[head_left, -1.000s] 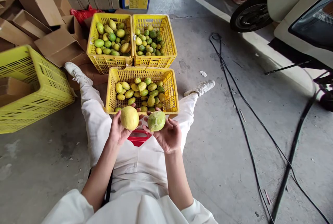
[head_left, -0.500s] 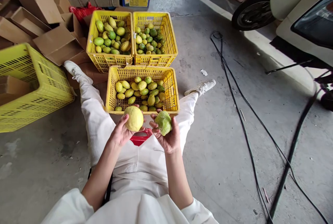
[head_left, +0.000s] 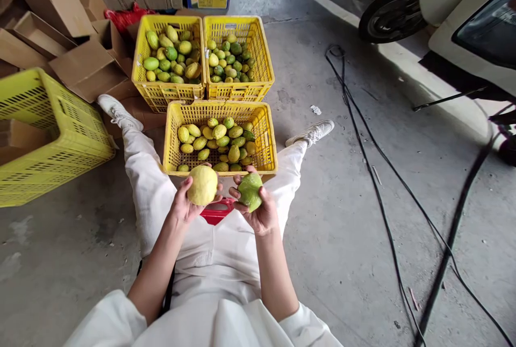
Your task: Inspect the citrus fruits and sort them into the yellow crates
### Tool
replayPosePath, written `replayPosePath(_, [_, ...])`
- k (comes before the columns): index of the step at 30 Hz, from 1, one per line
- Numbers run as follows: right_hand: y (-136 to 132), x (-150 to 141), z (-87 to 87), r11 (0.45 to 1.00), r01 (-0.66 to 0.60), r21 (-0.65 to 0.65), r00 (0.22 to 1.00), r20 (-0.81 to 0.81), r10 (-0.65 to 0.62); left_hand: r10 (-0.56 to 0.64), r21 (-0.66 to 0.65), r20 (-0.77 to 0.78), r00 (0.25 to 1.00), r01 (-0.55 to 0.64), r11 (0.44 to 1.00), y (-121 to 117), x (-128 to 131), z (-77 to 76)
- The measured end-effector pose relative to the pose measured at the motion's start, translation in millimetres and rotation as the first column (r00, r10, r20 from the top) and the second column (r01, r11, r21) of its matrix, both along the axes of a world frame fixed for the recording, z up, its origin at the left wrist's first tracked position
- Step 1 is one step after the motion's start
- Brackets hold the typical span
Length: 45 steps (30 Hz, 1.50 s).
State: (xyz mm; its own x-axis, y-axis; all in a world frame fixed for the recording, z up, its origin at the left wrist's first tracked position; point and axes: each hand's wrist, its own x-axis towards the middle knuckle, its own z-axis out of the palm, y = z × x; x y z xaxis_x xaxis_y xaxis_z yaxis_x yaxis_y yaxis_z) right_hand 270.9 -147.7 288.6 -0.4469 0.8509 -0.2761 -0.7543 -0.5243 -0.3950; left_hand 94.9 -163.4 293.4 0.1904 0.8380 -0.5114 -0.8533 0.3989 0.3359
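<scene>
I judge: holding | left hand [head_left: 185, 204] clasps round yellow fruit [head_left: 202, 185] | right hand [head_left: 264, 217] grips lumpy green fruit [head_left: 250, 192] | next needs steadiness

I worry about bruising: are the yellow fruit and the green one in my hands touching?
Apart. The head view shows a clear gap between the yellow fruit in the left hand and the green fruit in the right hand.

Rounded yellow fruit [head_left: 202, 185] in right hand [head_left: 184, 204], uneven green fruit [head_left: 250, 191] — tilted — in left hand [head_left: 263, 217], fruits apart
</scene>
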Motion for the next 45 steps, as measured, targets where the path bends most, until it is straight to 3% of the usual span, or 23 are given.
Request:
replayPosePath(5, [2.5,3.7,6.8,0.997,0.08,0.01,0.981,0.177,-0.08,0.057,-0.023,-0.028,0.998,-0.058,0.998,0.3,-0.9,4.2])
replayPosePath(9, [2.0,12.1,12.3,0.998,0.056,0.02,0.985,0.161,-0.058,0.121,-0.029,-0.011,0.993,-0.122,0.992,1.4,-0.2,5.3])
replayPosePath(12, [0.9,11.9,5.5,1.0,0.013,0.02,0.985,0.173,-0.016,0.133,-0.003,-0.046,0.99,-0.134,0.991,0.4,1.5,-1.4])
replayPosePath(18, [-1.1,-0.5,-11.9,0.991,0.022,-0.131,0.993,0.118,-0.006,0.051,0.093,-0.1,0.994,-0.042,0.995,-3.2,3.1,-14.3])
replayPosePath(25, [0.2,5.5,2.8,0.989,0.091,-0.118,0.984,0.164,-0.071,0.048,-0.001,0.028,0.998,-0.048,0.999,0.1,0.5,-1.3])
replayPosePath(29, [3.0,9.0,11.7,0.995,0.075,-0.067,0.988,0.138,-0.066,0.065,-0.045,-0.053,0.996,-0.068,0.997,2.1,-0.3,-0.3])
replayPosePath(34, [3.8,3.5,-0.8,0.996,0.023,-0.081,0.995,0.1,-0.015,0.019,-0.034,-0.1,0.995,-0.023,0.999,0.8,0.9,-10.1])
replayPosePath(38, [0.3,-1.4,-11.8,1.0,0.01,-0.028,0.994,0.108,-0.007,0.058,-0.092,-0.074,0.996,-0.064,0.994,2.4,2.3,-10.5])
replayPosePath(41, [-0.6,-1.4,-9.2,0.995,0.062,-0.076,0.986,0.161,-0.049,0.106,-0.112,-0.016,0.994,-0.107,0.988,4.1,1.2,-4.7])
replayPosePath(45, [2.4,2.8,1.9,0.988,0.091,-0.123,0.987,0.146,-0.072,0.111,-0.039,0.009,0.994,-0.11,0.993,3.5,-0.9,1.8])
